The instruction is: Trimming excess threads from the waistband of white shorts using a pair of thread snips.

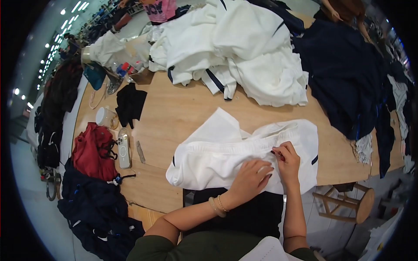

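Note:
A white garment (213, 167) with a gathered elastic waistband lies spread at the table's near edge, with small navy marks at its sides. My right hand (288, 163) is over its right part, thumb and fingertips pinched together at the cloth just below the waistband. Whether a thread or something else small is also in that pinch is too fine to make out. Just left of it, my left hand (248, 180) rests low over the garment, fingers bent and a little apart, with nothing visible in them. Two bangles circle the left wrist.
A large heap of white garments (244, 48) covers the far side of the wooden table (161, 117). Navy cloth (344, 74) hangs over the right edge. At left lie a phone (124, 150), red cloth (93, 150), black cloth (130, 104) and a plastic tub (106, 117). A wooden stool (363, 204) stands lower right.

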Tool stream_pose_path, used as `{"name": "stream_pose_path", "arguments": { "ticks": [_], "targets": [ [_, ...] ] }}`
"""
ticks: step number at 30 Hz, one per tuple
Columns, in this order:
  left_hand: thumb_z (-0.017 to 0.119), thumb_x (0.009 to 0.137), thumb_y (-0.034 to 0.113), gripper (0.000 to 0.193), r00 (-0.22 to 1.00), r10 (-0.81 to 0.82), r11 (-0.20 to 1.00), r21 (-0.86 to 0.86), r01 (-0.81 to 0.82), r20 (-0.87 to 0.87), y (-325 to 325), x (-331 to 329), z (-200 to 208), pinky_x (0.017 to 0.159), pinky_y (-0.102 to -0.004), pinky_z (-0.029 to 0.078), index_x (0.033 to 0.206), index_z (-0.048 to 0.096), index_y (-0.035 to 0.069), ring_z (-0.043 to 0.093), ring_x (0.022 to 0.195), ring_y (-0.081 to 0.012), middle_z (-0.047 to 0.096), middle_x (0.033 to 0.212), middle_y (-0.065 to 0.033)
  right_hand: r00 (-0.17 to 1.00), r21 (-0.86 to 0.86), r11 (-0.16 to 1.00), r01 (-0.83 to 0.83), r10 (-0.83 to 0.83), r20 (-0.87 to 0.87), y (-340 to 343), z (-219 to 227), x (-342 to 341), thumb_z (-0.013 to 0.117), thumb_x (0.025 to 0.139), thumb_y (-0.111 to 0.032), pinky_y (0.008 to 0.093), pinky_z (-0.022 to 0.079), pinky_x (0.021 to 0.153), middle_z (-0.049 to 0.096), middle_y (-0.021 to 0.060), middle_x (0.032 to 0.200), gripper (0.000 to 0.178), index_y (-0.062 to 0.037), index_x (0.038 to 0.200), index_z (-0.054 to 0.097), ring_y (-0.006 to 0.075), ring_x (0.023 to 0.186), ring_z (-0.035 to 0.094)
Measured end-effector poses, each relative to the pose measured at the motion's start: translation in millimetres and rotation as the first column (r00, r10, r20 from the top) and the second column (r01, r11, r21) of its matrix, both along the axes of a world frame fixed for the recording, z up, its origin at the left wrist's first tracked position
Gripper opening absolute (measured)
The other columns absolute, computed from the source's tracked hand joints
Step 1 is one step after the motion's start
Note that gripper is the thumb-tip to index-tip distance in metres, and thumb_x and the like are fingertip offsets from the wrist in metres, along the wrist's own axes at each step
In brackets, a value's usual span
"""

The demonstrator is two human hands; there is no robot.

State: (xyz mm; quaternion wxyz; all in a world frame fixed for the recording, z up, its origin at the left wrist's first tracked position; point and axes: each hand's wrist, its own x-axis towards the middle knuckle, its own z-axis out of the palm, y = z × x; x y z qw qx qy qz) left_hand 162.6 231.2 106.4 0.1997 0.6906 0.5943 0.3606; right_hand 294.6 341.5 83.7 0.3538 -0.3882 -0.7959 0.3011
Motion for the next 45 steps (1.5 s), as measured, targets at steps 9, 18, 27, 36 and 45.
{"name": "stream_pose_path", "arguments": {
  "ticks": [9,18,27,36,45],
  "targets": [
    [0.074,0.074,0.025,0.052,0.968,0.153,0.987,0.074,-0.141,-0.201,50.8,-40.5,7.3,0.093,-0.0407,0.033,0.123,0.057,0.017,0.047,0.112,-0.0244,0.05,0.121,-0.0061,0.993,-0.283,0.958,-0.042,0.01,-0.114,12.1,37.5,-11.0,0.058,0.077,0.01,0.0255,0.041,0.062,0.049,0.0088,0.078,0.009,0.0044,0.084,0.055,0.0169,0.064,0.049],
    [0.073,0.075,0.022,0.051,0.959,0.178,0.982,0.097,-0.16,-0.219,56.6,-42.9,-11.1,0.09,-0.0393,0.033,0.123,0.056,0.019,0.046,0.107,-0.0245,0.048,0.119,-0.0064,0.977,-0.354,0.935,0.023,-0.097,-0.192,35.1,22.8,7.1,0.054,0.084,0.005,0.0245,0.04,0.068,0.048,0.0053,0.078,0.006,0.001,0.086,0.05,0.0121,0.072,0.046],
    [0.071,0.078,0.022,0.06,0.97,0.172,0.985,0.048,-0.166,-0.17,52.5,-42.0,-13.7,0.095,-0.0431,0.032,0.132,0.046,0.015,0.045,0.111,-0.0267,0.048,0.121,-0.0087,0.694,-0.203,0.789,0.58,-0.609,-0.386,55.1,-6.9,120.9,0.052,0.095,-0.008,0.0282,0.046,0.088,0.065,0.0118,0.107,0.027,0.005,0.117,0.058,0.0192,0.094,0.061],
    [0.071,0.078,0.024,0.062,0.98,0.144,0.989,0.033,-0.141,-0.138,56.0,-42.4,-24.4,0.096,-0.0425,0.033,0.133,0.045,0.014,0.046,0.112,-0.0264,0.049,0.122,-0.0085,0.584,-0.441,0.514,0.736,-0.811,0.029,-98.3,-144.2,217.9,0.048,0.095,-0.017,0.0263,0.042,0.053,0.064,0.0064,0.103,0.031,-0.0082,0.122,0.059,0.0131,0.071,0.054],
    [0.071,0.078,0.023,0.061,0.976,0.17,0.985,0.052,-0.164,-0.133,53.2,-46.1,-19.2,0.093,-0.0396,0.035,0.132,0.047,0.014,0.048,0.109,-0.027,0.049,0.121,-0.0083,0.758,-0.953,0.084,0.289,-0.629,0.174,-118.6,-200.4,199.1,0.046,0.096,-0.013,0.0369,0.047,0.085,0.055,0.0109,0.128,0.037,-0.0057,0.131,0.05,0.0216,0.107,0.055]
  ]
}}
